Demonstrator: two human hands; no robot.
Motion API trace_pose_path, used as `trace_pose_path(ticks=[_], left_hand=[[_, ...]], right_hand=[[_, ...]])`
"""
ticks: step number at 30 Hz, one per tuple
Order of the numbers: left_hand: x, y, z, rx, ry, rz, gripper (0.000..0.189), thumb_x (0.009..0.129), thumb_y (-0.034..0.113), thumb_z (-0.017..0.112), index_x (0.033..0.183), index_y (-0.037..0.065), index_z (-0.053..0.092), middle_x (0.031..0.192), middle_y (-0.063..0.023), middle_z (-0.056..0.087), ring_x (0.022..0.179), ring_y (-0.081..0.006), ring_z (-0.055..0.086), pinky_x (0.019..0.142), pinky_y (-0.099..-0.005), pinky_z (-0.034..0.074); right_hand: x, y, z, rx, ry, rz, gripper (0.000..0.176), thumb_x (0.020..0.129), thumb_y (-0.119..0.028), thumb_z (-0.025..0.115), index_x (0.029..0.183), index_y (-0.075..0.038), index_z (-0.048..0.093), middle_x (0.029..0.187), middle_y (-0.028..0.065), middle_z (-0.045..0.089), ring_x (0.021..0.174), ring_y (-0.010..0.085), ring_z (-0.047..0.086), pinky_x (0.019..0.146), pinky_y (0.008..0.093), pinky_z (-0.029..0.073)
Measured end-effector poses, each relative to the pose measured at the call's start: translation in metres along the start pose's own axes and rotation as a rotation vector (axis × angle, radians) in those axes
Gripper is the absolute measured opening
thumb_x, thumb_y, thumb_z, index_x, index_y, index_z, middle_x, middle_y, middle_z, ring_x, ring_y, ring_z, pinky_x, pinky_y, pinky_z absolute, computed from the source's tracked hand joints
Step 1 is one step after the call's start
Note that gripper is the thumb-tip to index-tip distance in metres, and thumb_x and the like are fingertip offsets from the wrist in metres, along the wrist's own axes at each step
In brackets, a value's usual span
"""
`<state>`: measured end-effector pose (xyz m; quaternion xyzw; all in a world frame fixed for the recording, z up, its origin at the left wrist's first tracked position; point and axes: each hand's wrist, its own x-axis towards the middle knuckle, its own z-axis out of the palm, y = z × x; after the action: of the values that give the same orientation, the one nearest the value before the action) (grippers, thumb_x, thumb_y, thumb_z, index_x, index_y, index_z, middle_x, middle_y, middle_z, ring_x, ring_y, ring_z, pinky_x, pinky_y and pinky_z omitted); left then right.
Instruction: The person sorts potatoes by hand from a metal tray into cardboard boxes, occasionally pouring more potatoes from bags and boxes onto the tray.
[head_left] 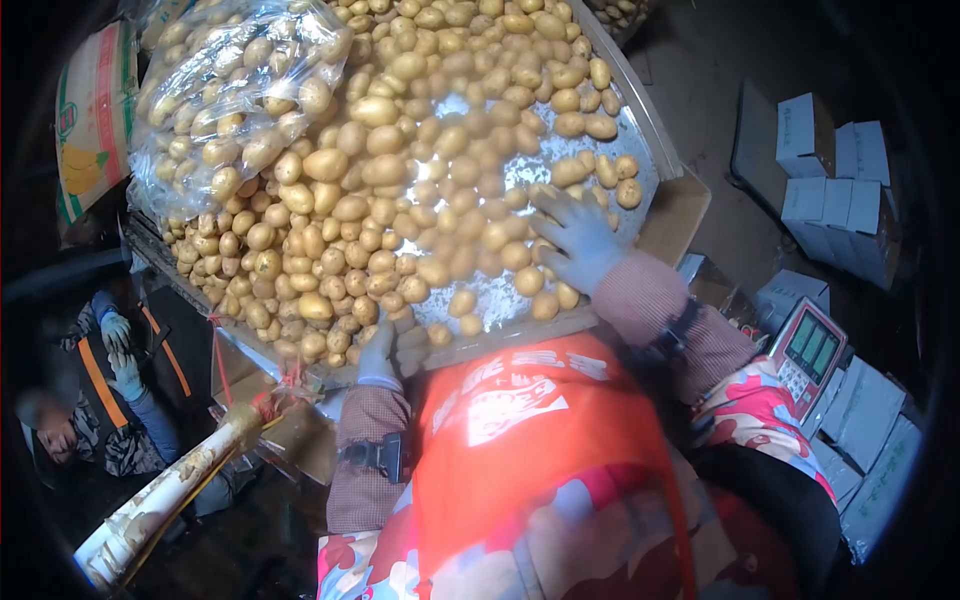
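Many potatoes [335, 260] lie spread over a large metal-topped table [495, 297], heaped thickly at the left and thinner towards the right. My right hand [578, 240], in a pale glove, reaches over the right part of the surface with its fingers spread on and beside several potatoes. At the near edge is my left hand [378, 355], gloved as well, its fingers stretched up along the front potatoes. Part of that hand is hidden, and the patch beside it is blurred.
A clear plastic bag [235, 110] of potatoes rests on the heap at upper left, beside a printed carton [95, 120]. White boxes [835, 210] and a digital scale display [810, 350] stand at right. A taped pole [170, 495] and a gloved person [120, 375] are at lower left.
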<state>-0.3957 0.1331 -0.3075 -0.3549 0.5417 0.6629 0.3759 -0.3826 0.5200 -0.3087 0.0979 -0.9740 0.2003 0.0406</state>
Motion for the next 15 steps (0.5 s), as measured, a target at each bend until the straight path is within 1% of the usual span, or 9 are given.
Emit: trace_pose_path(ticks=[1, 3, 5, 7, 9, 10, 11, 12, 15], left_hand=[[0.000, 0.001, 0.004, -0.040, 0.009, -0.002, 0.043, 0.105, 0.044, 0.047, 0.125, 0.008, 0.060, 0.089, -0.0044, 0.069, 0.054, -0.0090, 0.052, 0.046, -0.0211, 0.040], [0.008, -0.008, 0.004, -0.021, 0.067, 0.042, 0.046, 0.105, 0.046, 0.048, 0.124, 0.006, 0.062, 0.089, -0.0069, 0.071, 0.054, -0.0130, 0.055, 0.047, -0.0258, 0.045], [0.013, -0.013, -0.003, 0.004, 0.150, 0.089, 0.049, 0.105, 0.048, 0.049, 0.123, 0.004, 0.064, 0.088, -0.0094, 0.073, 0.054, -0.0170, 0.059, 0.049, -0.0304, 0.049], [0.003, -0.007, 0.005, -0.008, 0.154, 0.050, 0.052, 0.104, 0.049, 0.050, 0.122, 0.003, 0.066, 0.089, -0.0115, 0.074, 0.056, -0.0212, 0.062, 0.051, -0.0341, 0.052], [0.001, -0.001, 0.009, -0.008, 0.178, 0.010, 0.052, 0.104, 0.049, 0.051, 0.121, 0.003, 0.066, 0.089, -0.0119, 0.074, 0.057, -0.0214, 0.063, 0.052, -0.0339, 0.052], [-0.001, 0.003, 0.007, -0.084, 0.140, -0.023, 0.044, 0.104, 0.040, 0.055, 0.116, -0.001, 0.066, 0.089, -0.0157, 0.073, 0.063, -0.0252, 0.064, 0.056, -0.0347, 0.052], [-0.002, 0.005, 0.007, -0.043, 0.155, -0.021, 0.045, 0.104, 0.041, 0.054, 0.116, -0.001, 0.066, 0.089, -0.0156, 0.073, 0.063, -0.0251, 0.064, 0.055, -0.0346, 0.052], [-0.003, 0.006, 0.009, -0.002, 0.166, -0.017, 0.047, 0.104, 0.043, 0.053, 0.117, -0.001, 0.066, 0.090, -0.0156, 0.073, 0.062, -0.0250, 0.064, 0.055, -0.0345, 0.052], [0.003, 0.004, 0.002, 0.054, 0.179, -0.049, 0.050, 0.103, 0.049, 0.053, 0.119, 0.004, 0.066, 0.091, -0.0139, 0.074, 0.060, -0.0234, 0.063, 0.054, -0.0362, 0.052]], right_hand=[[0.014, 0.011, -0.016, -0.090, -0.168, 0.133, 0.036, 0.092, -0.029, 0.063, 0.123, -0.012, 0.070, 0.135, 0.0166, 0.061, 0.129, 0.0365, 0.055, 0.113, 0.0565, 0.035], [0.041, 0.062, -0.032, -0.012, -0.115, 0.354, 0.034, 0.093, -0.029, 0.064, 0.119, -0.007, 0.071, 0.123, 0.0206, 0.067, 0.118, 0.0379, 0.062, 0.109, 0.0487, 0.043], [0.077, 0.098, -0.057, 0.280, 0.256, 0.492, 0.039, 0.096, -0.035, 0.064, 0.122, -0.007, 0.070, 0.119, 0.0225, 0.069, 0.115, 0.0408, 0.064, 0.099, 0.0444, 0.052], [0.125, 0.170, -0.050, -0.264, 0.094, 0.385, 0.052, 0.095, -0.045, 0.063, 0.137, -0.015, 0.063, 0.137, 0.0189, 0.061, 0.131, 0.0349, 0.056, 0.111, 0.0426, 0.044], [0.145, 0.166, -0.032, -0.464, 0.104, 0.371, 0.058, 0.094, -0.049, 0.062, 0.144, -0.019, 0.058, 0.145, 0.0174, 0.056, 0.140, 0.0345, 0.047, 0.116, 0.0439, 0.039], [0.159, 0.149, -0.011, -0.425, 0.136, 0.483, 0.061, 0.093, -0.050, 0.062, 0.146, -0.020, 0.056, 0.148, 0.0175, 0.054, 0.143, 0.0354, 0.043, 0.117, 0.0455, 0.037], [0.171, 0.126, 0.000, -0.390, 0.169, 0.596, 0.063, 0.093, -0.052, 0.062, 0.147, -0.022, 0.054, 0.150, 0.0175, 0.052, 0.147, 0.0363, 0.039, 0.119, 0.0471, 0.035], [0.171, 0.101, 0.004, -0.340, 0.179, 0.579, 0.064, 0.091, -0.051, 0.063, 0.147, -0.022, 0.055, 0.153, 0.0188, 0.048, 0.147, 0.0400, 0.037, 0.120, 0.0504, 0.033], [0.148, 0.083, 0.029, 0.059, 0.126, 0.232, 0.064, 0.088, -0.044, 0.066, 0.147, -0.022, 0.055, 0.159, 0.0245, 0.036, 0.146, 0.0466, 0.035, 0.120, 0.0566, 0.031]])
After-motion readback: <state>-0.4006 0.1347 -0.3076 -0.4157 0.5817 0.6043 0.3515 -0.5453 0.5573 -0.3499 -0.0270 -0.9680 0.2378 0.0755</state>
